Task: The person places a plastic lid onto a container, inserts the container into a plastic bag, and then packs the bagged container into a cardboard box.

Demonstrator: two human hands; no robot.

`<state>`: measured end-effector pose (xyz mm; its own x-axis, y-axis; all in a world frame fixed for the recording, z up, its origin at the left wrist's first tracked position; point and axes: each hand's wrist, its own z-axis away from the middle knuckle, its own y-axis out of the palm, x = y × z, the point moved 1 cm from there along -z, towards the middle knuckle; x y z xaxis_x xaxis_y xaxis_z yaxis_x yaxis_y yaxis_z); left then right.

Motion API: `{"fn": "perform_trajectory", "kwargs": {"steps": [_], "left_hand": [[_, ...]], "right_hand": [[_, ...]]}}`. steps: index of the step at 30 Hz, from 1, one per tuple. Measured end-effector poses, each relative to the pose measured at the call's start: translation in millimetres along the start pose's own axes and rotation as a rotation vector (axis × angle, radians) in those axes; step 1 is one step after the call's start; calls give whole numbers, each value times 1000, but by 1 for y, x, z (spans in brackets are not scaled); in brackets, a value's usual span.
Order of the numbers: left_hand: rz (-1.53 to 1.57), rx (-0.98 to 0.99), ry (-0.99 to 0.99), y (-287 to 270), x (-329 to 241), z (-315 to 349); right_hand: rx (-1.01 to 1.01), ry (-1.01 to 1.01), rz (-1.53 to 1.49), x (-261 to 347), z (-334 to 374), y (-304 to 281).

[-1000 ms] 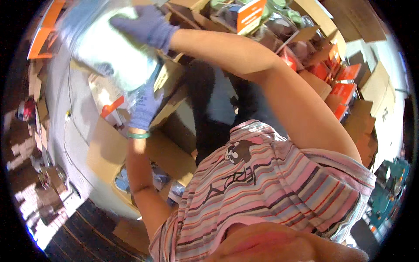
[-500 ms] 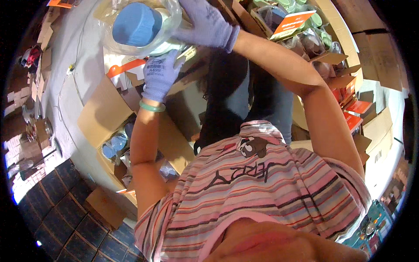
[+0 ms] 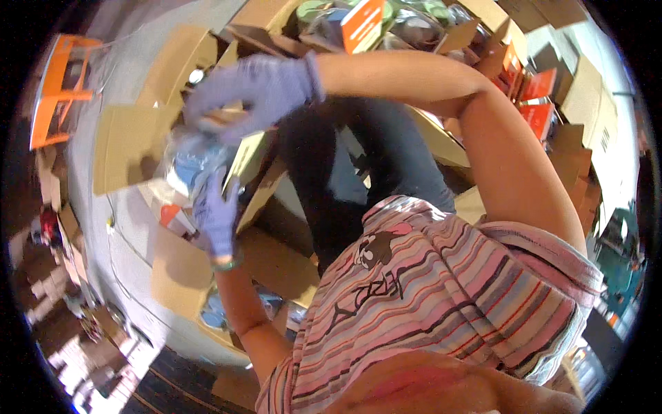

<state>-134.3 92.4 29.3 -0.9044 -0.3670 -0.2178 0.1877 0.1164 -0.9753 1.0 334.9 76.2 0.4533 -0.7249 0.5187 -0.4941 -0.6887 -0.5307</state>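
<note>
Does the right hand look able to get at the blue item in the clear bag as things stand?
Probably yes: the right hand is close to the blue item, with nothing solid seen between, though the clear bag seems to cover it.

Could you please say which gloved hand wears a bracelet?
The left hand, by the wrapped blue item: a bracelet rings its wrist; the right hand shows none.

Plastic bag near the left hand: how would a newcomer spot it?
Find the wide tan cardboard flap at left. Right of it, between the left hand and right hand, is the plastic bag. Unlike the orange-and-white box below, it shows blue through clear plastic.
</note>
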Motion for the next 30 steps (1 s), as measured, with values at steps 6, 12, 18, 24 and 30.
{"fn": "perform_trajectory", "kwargs": {"steps": [6,12,18,24,30], "left_hand": [[225,-179,100,-2,-65,-33],[276,-120,-128,16,-72,-75],[-18,108,-413,0,-34,-84],[807,396,-635,-26,24,-90],[893,254,-760,-38,-2,-100]], "right_hand": [[-700,589,402,-152,116,-241],[70,1297,815,-242,233,-259],[306,1471,688,-318,265,-193],[-51,1110,902,-334,340,-263],[-886,1026,-545,-240,242,-337]]}}
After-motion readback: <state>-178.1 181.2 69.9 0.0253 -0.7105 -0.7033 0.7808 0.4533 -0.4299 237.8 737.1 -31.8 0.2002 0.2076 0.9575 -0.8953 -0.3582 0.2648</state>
